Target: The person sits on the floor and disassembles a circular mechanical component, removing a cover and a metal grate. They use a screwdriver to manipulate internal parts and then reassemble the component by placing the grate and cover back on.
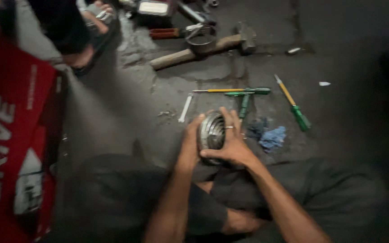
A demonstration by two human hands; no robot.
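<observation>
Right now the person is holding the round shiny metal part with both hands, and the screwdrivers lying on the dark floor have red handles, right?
Almost. The head view shows both hands, left hand and right hand, around the round ribbed silver metal part, but the screwdrivers on the dark floor have green handles, not red.

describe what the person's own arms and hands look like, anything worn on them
Both forearms are bare, with no sleeves, gloves or watch in view. The right hand wears a thin silver-coloured ring on one finger. The left hand shows no ring or band that can be made out; the picture is blurred.
</observation>
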